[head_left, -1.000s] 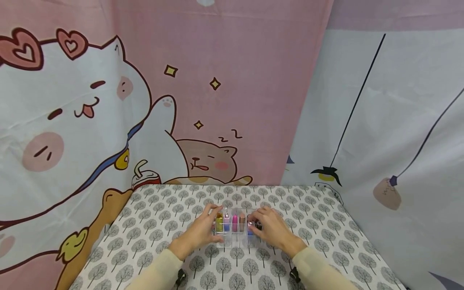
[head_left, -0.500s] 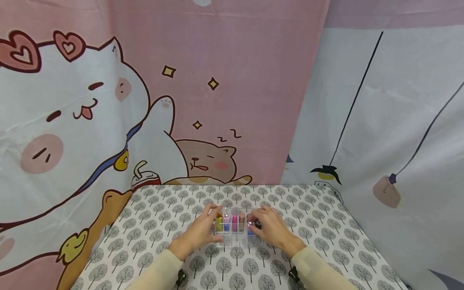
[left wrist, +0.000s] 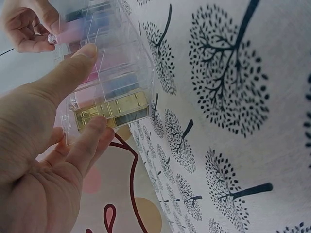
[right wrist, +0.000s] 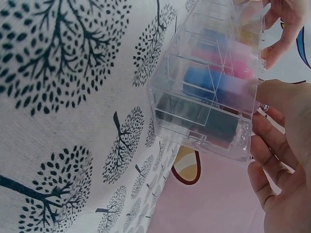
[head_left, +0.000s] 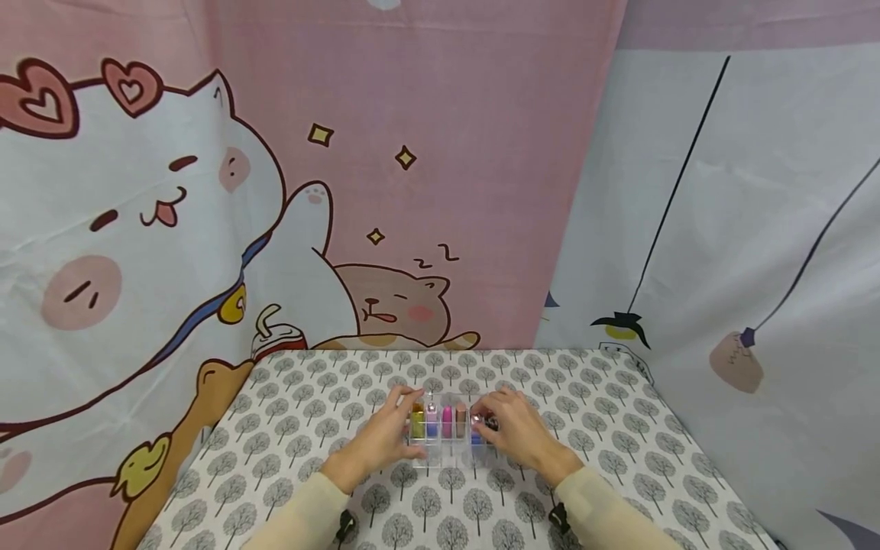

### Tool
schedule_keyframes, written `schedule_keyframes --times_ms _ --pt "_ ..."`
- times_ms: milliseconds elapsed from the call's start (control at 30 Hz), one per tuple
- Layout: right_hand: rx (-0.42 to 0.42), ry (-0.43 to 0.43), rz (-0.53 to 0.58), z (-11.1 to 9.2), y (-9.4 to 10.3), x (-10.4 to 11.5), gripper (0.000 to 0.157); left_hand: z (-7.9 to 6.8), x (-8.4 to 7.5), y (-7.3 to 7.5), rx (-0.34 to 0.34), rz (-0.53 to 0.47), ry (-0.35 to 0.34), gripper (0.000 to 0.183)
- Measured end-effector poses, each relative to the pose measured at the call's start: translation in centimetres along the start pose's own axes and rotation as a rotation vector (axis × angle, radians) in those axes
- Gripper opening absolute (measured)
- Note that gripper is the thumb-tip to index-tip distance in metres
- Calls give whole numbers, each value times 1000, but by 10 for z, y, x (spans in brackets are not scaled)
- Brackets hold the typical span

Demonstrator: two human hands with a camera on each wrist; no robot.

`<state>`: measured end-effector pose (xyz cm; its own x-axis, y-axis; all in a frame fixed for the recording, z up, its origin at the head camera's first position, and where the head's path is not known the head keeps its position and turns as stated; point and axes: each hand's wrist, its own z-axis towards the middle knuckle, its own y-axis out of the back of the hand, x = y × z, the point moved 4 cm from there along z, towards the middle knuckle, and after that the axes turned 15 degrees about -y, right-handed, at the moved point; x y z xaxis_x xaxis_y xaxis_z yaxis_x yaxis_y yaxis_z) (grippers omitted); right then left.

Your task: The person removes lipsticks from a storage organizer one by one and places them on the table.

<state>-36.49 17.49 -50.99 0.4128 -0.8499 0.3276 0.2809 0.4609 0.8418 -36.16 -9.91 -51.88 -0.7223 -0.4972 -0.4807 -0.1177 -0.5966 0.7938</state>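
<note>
A clear plastic lipstick organizer [head_left: 450, 457] stands on the table, with several lipstick tubes in its back row. My left hand [head_left: 386, 434] grips its left end, thumb on the near side and fingers at the outer wall beside a gold tube [left wrist: 112, 110]. At the right end, my right hand [head_left: 516, 429] pinches the pink top of a pink-and-blue lipstick tube [right wrist: 209, 83] between thumb and fingers; that tube stands in its compartment. A dark tube [right wrist: 197, 119] fills the outermost slot beside it. A magenta tube [head_left: 448, 422] and a brown tube [head_left: 461, 420] sit between my hands.
White cloth [head_left: 302, 458] printed with grey trees covers the table. A pink and white cartoon curtain [head_left: 467, 191] hangs behind its far edge and along the sides. Front compartments of the organizer lie nearest my sleeves.
</note>
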Motion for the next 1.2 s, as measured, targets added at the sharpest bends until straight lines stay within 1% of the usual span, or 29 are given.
schedule_keyframes --times_ms 67,167,200,300,400,433,600,833,1200 --pt "-2 1 8 1 1 0 26 0 0 0 -3 -2 -3 119" --pt "-10 9 26 2 2 0 26 -1 4 -1 -18 -15 -38 120" --pt "-13 13 36 2 2 0 26 -1 14 -6 -30 -10 -80 122" --pt "-15 11 57 2 4 0 26 -1 18 -8 -40 -11 -116 122" --pt "-10 -6 77 2 6 -1 25 -1 15 -6 -33 -5 -93 121" --pt "-9 -13 81 2 6 -1 24 -1 5 -2 -23 -10 -51 119" --pt "0 -36 121 3 11 -2 23 0 -3 1 -2 17 7 119" --pt "16 -37 175 4 16 -1 25 0 1 -1 1 14 14 120" --pt "-9 -27 261 9 25 2 29 0 1 0 1 14 9 120"
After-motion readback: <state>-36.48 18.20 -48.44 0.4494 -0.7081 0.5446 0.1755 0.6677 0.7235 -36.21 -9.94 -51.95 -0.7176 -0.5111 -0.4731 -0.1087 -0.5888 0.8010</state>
